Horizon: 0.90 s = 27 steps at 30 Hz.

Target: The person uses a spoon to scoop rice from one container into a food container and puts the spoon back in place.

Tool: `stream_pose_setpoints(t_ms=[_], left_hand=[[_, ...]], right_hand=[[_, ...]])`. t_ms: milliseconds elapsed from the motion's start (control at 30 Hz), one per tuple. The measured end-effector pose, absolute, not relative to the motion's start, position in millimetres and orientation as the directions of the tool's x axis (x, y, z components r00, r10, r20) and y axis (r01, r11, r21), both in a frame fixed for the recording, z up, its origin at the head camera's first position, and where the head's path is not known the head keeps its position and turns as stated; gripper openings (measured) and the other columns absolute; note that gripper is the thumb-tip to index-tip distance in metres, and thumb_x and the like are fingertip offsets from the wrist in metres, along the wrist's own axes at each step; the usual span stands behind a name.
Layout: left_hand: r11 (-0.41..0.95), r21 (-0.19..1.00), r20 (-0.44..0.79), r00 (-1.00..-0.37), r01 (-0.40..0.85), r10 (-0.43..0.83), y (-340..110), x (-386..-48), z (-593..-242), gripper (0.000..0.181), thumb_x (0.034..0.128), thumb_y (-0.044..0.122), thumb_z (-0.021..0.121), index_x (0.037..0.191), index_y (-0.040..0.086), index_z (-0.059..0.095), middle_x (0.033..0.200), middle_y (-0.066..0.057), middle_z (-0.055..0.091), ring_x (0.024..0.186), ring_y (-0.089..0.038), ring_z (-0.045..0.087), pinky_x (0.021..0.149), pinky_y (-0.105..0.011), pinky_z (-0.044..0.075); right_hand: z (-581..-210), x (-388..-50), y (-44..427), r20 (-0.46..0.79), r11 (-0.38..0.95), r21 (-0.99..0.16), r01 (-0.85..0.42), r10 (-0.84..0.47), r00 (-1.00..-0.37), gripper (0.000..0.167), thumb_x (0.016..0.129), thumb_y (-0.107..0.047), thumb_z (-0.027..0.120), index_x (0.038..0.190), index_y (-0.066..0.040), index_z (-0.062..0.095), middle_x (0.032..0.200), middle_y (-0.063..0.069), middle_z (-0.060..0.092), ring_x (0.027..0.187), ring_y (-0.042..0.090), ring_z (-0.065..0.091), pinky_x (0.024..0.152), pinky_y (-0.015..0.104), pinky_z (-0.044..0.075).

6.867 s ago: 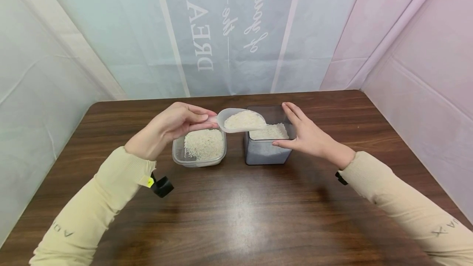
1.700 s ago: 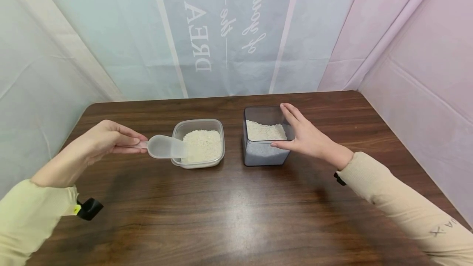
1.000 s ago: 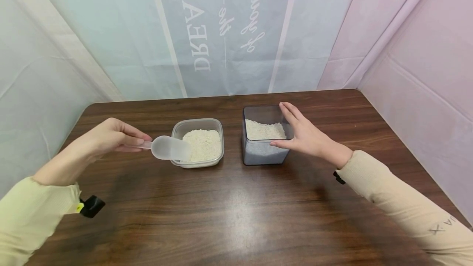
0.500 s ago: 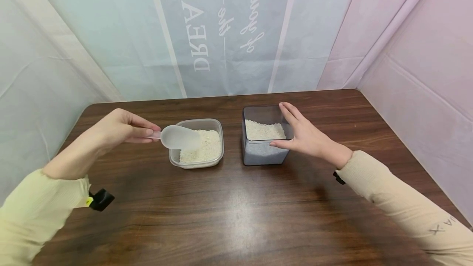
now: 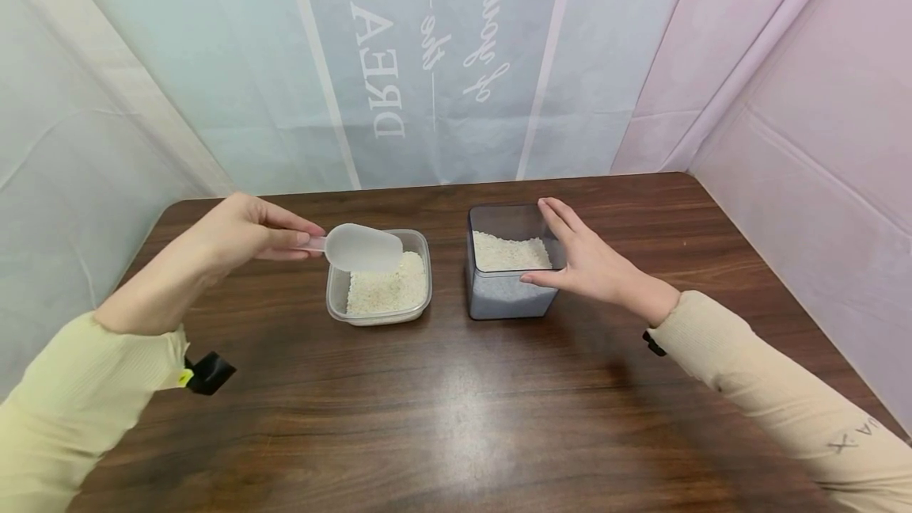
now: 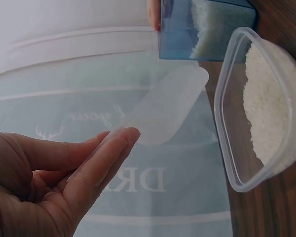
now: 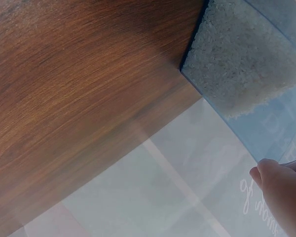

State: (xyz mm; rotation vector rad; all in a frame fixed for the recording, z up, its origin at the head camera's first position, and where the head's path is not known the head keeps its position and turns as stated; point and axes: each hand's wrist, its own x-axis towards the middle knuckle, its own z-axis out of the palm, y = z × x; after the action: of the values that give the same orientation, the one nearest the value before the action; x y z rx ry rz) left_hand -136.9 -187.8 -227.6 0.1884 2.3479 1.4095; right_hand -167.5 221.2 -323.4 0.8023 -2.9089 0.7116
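My left hand (image 5: 245,237) pinches the handle of a translucent white scoop (image 5: 363,248), whose bowl hangs over the back left part of a clear plastic container (image 5: 332,299) with rice (image 5: 388,291) in it. No rice shows in the scoop (image 6: 170,106) in the left wrist view. To the right stands a tinted bluish-grey square bin (image 5: 509,297), partly filled with rice (image 5: 509,252). My right hand (image 5: 594,264) grips the bin's right side, with the thumb at the front rim and the fingers at the back corner.
Both containers stand on a dark brown wooden table (image 5: 456,402), toward its back edge. A pale blue cloth (image 5: 442,62) with white lettering hangs behind the table, and light cloth walls (image 5: 812,141) rise on both sides.
From over the right bin, my left hand went left with the scoop, which no longer holds rice. Lately the scoop has moved up and rightward over the clear container. My right hand stays at the bin.
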Motion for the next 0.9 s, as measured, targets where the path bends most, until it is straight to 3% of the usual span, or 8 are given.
stream_pose_setpoints(t_ms=[533,900], left_hand=[[0.377,0.924,-0.195,-0.927,-0.065,0.320,-166.6,-142.4,-217.0,0.035,0.0887,-0.004,0.053,0.119,-0.020,0.046,0.093,-0.007,0.067,0.081,-0.010,0.066,0.081,-0.026,0.054],[0.338,0.939,-0.165,-0.941,-0.059,0.295,-150.8,-143.6,-204.6,0.034,0.0869,-0.003,0.057,0.117,-0.018,0.050,0.094,-0.010,0.067,0.080,-0.012,0.067,0.079,-0.027,0.055]], right_hand=[[-323.4,-167.5,221.2,0.149,0.766,-0.421,-0.486,-0.470,-0.870,0.104,0.073,-0.051,0.070,0.145,-0.003,0.013,0.150,0.009,0.012,0.136,0.026,0.015,0.109,0.046,0.025],[-323.1,-167.7,221.1,0.159,0.760,-0.422,-0.494,-0.474,-0.866,0.104,0.073,-0.051,0.070,0.145,-0.002,0.013,0.150,0.010,0.012,0.136,0.027,0.018,0.109,0.046,0.027]])
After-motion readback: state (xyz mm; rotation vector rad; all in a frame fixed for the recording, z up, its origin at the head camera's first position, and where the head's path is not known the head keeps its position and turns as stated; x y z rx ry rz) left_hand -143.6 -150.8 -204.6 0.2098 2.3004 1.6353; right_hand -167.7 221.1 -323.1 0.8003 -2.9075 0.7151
